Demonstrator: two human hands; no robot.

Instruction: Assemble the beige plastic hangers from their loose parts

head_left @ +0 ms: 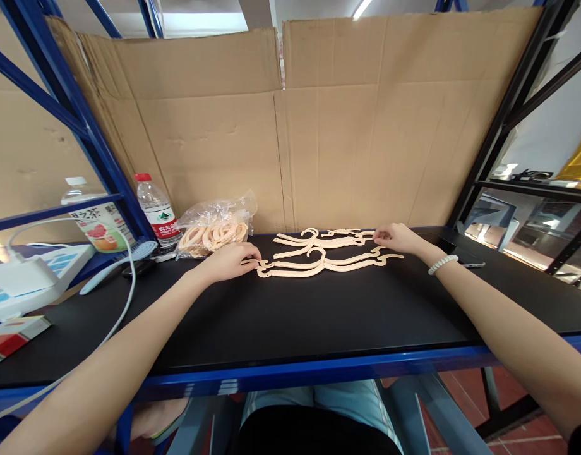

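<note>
Several cream plastic clothes hangers lie on the black tabletop ahead of me. The front hanger (300, 273) has its curved hook pointing up and away, and more hangers (340, 242) lie close behind it. My left hand (231, 260) is at the left end of the group, thumb and fingers pinched on a small cream hanger end. At the right end of the rear hangers is my right hand (397, 238), its fingers closed around a hanger tip. The fingers partly hide both held ends.
Behind my left hand sits a clear plastic bag (215, 227) of cream rings. A red-capped water bottle (158, 212) stands beside it. A white cable (129, 284), a pale-handled brush (115, 265) and a white power strip (39, 281) are at left. Cardboard (342, 139) walls the back.
</note>
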